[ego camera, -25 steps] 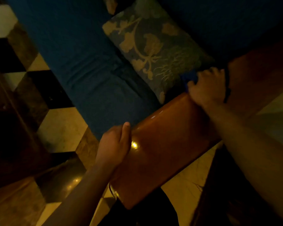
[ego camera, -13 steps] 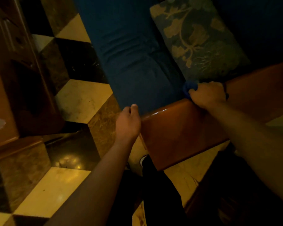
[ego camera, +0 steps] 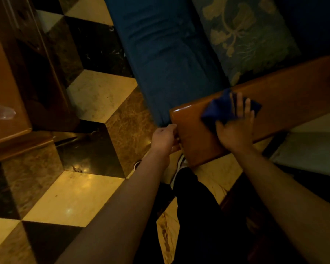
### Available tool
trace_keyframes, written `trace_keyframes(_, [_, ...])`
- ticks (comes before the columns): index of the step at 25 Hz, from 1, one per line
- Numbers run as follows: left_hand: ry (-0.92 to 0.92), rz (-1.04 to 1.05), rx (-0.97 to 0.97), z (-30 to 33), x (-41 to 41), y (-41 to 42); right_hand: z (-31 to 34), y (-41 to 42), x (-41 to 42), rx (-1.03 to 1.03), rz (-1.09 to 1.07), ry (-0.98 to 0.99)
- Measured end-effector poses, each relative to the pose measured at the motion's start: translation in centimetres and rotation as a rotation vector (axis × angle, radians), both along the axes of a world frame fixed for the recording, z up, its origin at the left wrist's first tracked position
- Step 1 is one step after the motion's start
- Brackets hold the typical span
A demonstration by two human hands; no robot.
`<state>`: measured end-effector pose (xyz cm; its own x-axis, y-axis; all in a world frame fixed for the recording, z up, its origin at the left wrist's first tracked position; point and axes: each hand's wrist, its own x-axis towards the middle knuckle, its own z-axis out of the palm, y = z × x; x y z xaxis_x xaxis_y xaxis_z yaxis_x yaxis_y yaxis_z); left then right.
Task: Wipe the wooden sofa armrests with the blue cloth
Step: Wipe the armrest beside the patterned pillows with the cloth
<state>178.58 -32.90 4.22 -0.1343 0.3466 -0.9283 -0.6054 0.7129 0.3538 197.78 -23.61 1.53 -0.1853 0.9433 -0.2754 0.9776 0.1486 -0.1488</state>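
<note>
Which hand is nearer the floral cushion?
Right. The right hand presses the blue cloth flat on the wooden armrest, just below the floral cushion. The left hand sits at the armrest's front end, farther away.

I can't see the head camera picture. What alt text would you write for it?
A person's right hand presses a blue cloth flat onto a wooden sofa armrest, while the left hand grips the armrest's end. Beyond lie a blue seat cushion, a floral pillow and a checkered floor.
</note>
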Motion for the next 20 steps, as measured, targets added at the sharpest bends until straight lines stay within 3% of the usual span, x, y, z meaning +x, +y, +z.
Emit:
trace_keyframes(2, [0.038, 0.027, 0.004, -0.3, 0.8, -0.2, -0.4, 0.5, -3.9, 0.027, -0.171, -0.019])
trace_keyframes(5, [0.038, 0.150, -0.022, -0.8, 1.1, -1.7, -1.9, -4.9, -3.9, 0.140, 0.268, 0.025])
trace_keyframes(8, [-0.070, 0.255, -0.052, -0.1, 3.8, -4.0, -1.8, -10.3, 3.8, 0.069, 0.637, 0.068])
trace_keyframes(11, [-0.150, 0.203, -0.035, 1.3, 8.5, -5.8, 0.0, -10.6, 6.8, -0.167, 0.556, 0.109])
trace_keyframes(14, [-0.172, 0.141, -0.055, 4.2, 10.7, -8.1, 3.6, -11.4, 4.0, -0.372, 0.411, 0.273])
trace_keyframes(17, [-0.105, 0.342, 0.010, 7.9, 8.5, -12.3, 8.6, -14.3, -1.0, -0.551, 0.546, 0.561])
trace_keyframes(20, [0.013, 0.611, 0.059, 11.0, 3.8, -17.2, 12.3, -16.7, -6.8, -0.717, 0.638, 0.574])
